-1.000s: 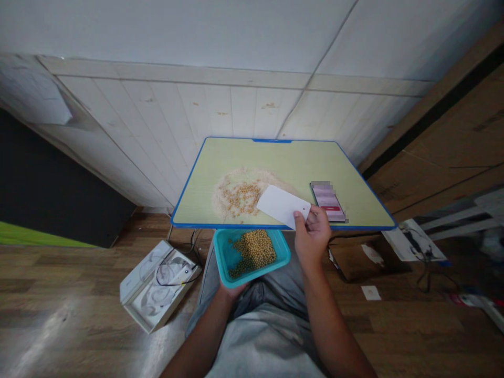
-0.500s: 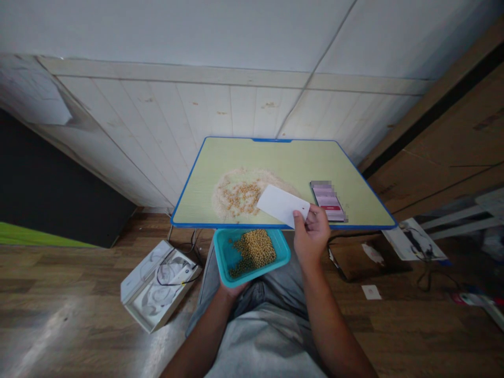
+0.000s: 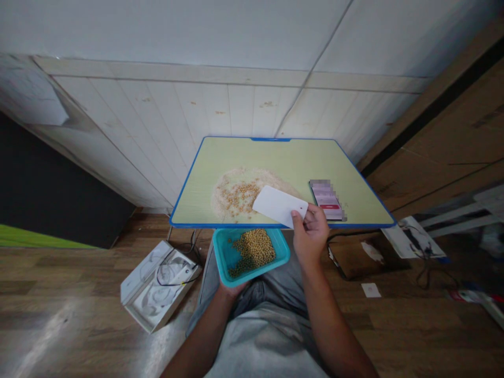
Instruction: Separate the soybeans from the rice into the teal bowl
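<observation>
My right hand (image 3: 313,228) pinches one end of a flat white card (image 3: 279,205) with a small hole near the thumb. The card's far edge reaches over soybeans (image 3: 242,197) scattered among pale, rice-like grains (image 3: 222,186) on the table. Below the table's front edge, my left hand (image 3: 234,289) holds a turquoise plastic tub (image 3: 226,273) from underneath; most of its fingers are hidden. Many soybeans (image 3: 260,247) lie in the tub, heaped toward its right side.
The small yellow-green table (image 3: 232,152) has a blue rim and stands before a white panelled wall. On its right side lies a phone (image 3: 327,199). An open white box (image 3: 157,289) with a cable sits on the floor at left. Cardboard (image 3: 441,157) stands at right.
The white card has shifted slightly left, over the edge of the scattered soybeans. The tub stays beneath the table edge in my left hand.
</observation>
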`<move>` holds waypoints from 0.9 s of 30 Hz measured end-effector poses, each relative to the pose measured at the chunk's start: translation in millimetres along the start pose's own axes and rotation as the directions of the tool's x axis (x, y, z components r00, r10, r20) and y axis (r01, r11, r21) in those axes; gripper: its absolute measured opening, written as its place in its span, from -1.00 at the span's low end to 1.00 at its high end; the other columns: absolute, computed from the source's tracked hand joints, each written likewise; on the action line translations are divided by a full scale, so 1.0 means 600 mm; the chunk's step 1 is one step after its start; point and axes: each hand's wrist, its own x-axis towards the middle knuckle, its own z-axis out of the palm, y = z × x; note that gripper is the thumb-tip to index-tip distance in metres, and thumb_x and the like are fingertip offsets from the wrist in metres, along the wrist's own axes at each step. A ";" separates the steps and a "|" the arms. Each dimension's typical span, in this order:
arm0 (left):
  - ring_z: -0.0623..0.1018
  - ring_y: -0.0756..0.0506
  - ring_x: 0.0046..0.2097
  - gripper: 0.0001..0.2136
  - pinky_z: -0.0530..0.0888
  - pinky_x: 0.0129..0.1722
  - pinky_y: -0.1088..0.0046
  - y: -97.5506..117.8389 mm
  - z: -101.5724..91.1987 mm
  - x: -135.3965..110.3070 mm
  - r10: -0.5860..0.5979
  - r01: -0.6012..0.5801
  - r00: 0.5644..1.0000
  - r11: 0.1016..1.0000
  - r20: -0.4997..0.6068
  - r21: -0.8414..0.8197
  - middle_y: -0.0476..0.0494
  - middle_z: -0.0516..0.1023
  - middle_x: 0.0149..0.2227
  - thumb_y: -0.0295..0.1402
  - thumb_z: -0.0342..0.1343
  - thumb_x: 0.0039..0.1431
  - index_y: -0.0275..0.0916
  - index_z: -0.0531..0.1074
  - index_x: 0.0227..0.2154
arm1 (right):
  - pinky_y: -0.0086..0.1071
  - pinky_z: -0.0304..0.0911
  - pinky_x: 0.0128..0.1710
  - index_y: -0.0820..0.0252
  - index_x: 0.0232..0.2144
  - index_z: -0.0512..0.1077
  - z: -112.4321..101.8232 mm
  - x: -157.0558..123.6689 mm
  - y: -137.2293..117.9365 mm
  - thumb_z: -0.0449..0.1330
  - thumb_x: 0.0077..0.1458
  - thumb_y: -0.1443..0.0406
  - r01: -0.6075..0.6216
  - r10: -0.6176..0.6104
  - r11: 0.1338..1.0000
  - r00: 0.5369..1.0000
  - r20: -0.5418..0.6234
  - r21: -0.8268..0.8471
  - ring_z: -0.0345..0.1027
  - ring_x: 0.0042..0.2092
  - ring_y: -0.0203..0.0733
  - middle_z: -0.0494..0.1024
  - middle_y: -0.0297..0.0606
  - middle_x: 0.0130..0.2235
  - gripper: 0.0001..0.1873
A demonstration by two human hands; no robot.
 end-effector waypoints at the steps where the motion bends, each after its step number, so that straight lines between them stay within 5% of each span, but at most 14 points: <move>1: 0.39 -0.40 0.65 -0.45 0.35 0.64 -0.23 0.000 -0.001 0.001 -0.005 0.005 1.000 1.000 -0.001 -0.014 -0.31 0.73 0.39 0.07 0.03 0.59 -0.17 0.66 0.31 | -0.26 0.64 -0.13 0.08 -0.10 0.58 0.000 0.000 0.001 0.53 0.21 0.04 0.001 -0.001 1.000 1.000 -0.014 0.002 0.78 -0.14 -0.05 0.86 -0.19 -0.17 -0.64; 27: 0.42 -0.41 0.64 -0.54 0.37 0.64 -0.18 0.000 0.011 0.000 0.003 -0.005 0.999 0.998 0.036 0.061 -0.31 0.71 0.41 -0.05 0.13 0.55 -0.22 0.70 0.24 | -0.31 0.61 -0.25 0.05 -0.13 0.58 -0.001 -0.012 0.007 0.51 0.27 0.07 -0.016 0.015 1.000 0.992 0.125 0.012 0.75 -0.23 -0.07 0.84 -0.24 -0.23 -0.71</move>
